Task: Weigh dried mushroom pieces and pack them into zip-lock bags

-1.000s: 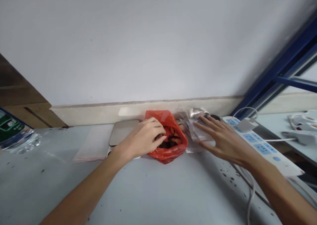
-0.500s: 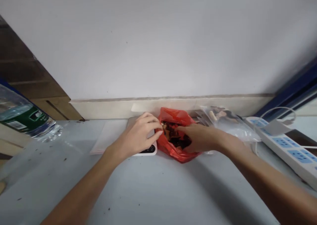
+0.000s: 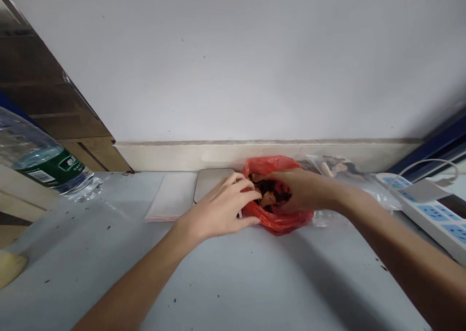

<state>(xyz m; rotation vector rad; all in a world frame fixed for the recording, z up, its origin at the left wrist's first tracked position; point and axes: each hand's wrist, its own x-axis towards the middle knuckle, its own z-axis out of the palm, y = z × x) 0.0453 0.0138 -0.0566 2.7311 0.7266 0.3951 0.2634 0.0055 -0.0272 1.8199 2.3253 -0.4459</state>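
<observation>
Our left hand (image 3: 220, 205), fingers parted, touches the red bag (image 3: 282, 220) at left, perhaps steadying it; our right hand (image 3: 304, 189) reaches inside, grasp hidden.

The table (image 3: 225, 282) has a pale grey-blue top, scattered with small dark specks (image 3: 174, 300). Along its back, from left to right, are a clear water bottle (image 3: 54, 168) with a green label, a thin stack of white sheets (image 3: 169, 200) with a pinkish front edge, a flat scale (image 3: 211, 183) partly covered from view, an open red plastic bag (image 3: 274, 224), a clear plastic bag (image 3: 364, 188) beside it and a white power strip (image 3: 433, 212) with blue sockets, set at a slant. A pale yellow rounded object (image 3: 10, 268) is cut off at the left edge.
</observation>
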